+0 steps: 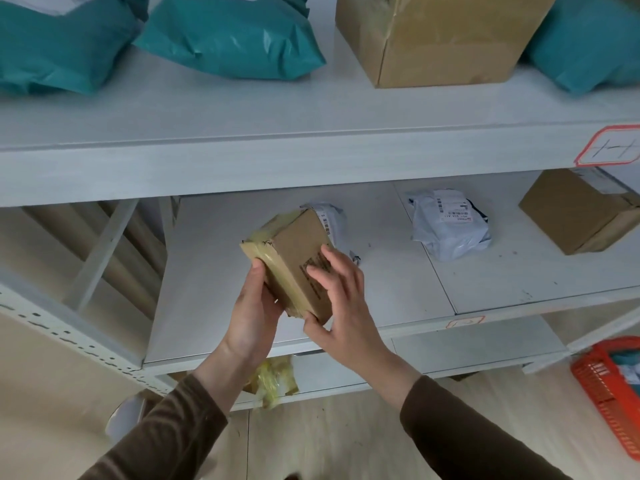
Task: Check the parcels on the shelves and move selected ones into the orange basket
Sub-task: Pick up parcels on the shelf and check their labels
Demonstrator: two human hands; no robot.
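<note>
A small brown cardboard box (294, 244) wrapped in yellowish tape is held tilted above the middle shelf (398, 292). My left hand (252, 313) grips its lower left end from underneath. My right hand (341, 299) holds its right side, fingers spread over the printed label face. The orange basket (602, 379) stands on the floor at the right edge, with teal and white parcels inside. A white poly parcel (332, 216) lies partly hidden behind the box.
On the middle shelf lie a grey-white poly bag (450, 226) and a brown box (575, 213). The upper shelf carries teal mailer bags (228, 39) and a big brown carton (443, 32). A yellow-taped packet (273, 379) sits on the lowest shelf.
</note>
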